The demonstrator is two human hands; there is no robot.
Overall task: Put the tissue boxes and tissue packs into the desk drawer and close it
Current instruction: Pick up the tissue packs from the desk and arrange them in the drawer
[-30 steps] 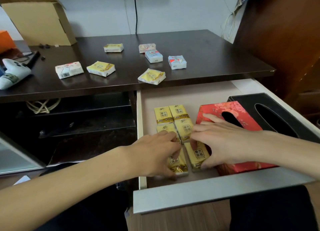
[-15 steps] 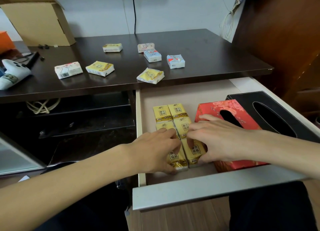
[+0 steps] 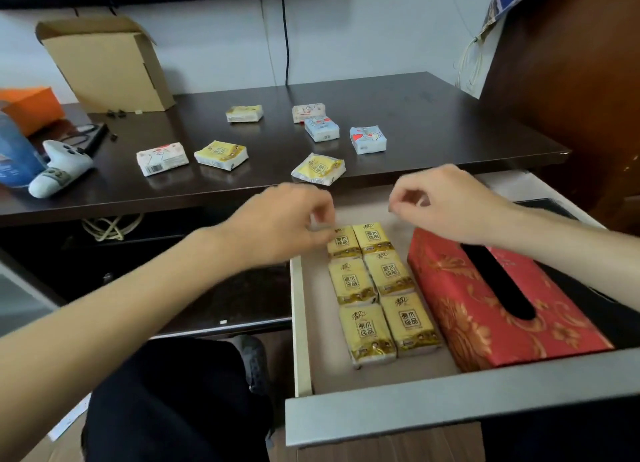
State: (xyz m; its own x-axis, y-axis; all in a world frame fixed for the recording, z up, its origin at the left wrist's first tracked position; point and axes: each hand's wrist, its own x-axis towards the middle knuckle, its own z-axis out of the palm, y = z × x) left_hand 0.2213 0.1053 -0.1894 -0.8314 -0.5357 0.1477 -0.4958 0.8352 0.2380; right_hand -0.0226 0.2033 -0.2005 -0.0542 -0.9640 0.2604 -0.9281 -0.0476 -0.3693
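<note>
The desk drawer (image 3: 398, 418) stands pulled out. Inside lie several yellow tissue packs (image 3: 377, 288) in two neat rows, a red tissue box (image 3: 460, 302) beside them and a black tissue box (image 3: 550, 203) at the right, mostly hidden by my right arm. My left hand (image 3: 280, 224) and my right hand (image 3: 446, 202) hover above the drawer's far end, fingers loosely curled, holding nothing. On the dark desk top (image 3: 433, 115) lie several loose packs: a yellow one (image 3: 318, 169) near the edge, another yellow one (image 3: 221, 154), a white one (image 3: 162, 157), blue ones (image 3: 367, 139) (image 3: 321, 128) and two farther back.
A cardboard box (image 3: 110, 63) stands at the back left, with an orange box (image 3: 33, 107), a blue bottle (image 3: 14, 153) and a white game controller (image 3: 59, 167) at the left. A brown cabinet (image 3: 571, 81) rises on the right. Cables hang under the desk.
Both hands have let go of the yellow packs in the drawer and risen toward its far end. The packs now lie uncovered in two rows. The view has tilted up.
</note>
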